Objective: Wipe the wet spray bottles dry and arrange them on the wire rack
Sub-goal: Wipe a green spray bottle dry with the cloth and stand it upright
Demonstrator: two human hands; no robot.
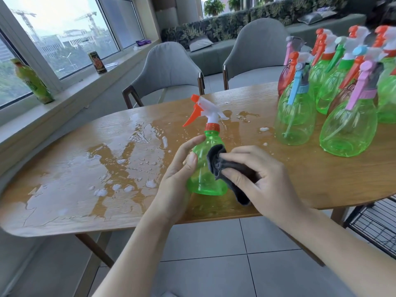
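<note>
A green spray bottle (205, 168) stands at the worktop's (321, 168) near edge, puddles (107, 163) to its left. The left hand (182, 166) grips its side; the right hand (263, 176) clutches a dark cloth (227, 168) against it. More bottles (347, 125) cluster right of it, a wire rack (377, 224) below them, and grey chairs (169, 71) behind.
</note>
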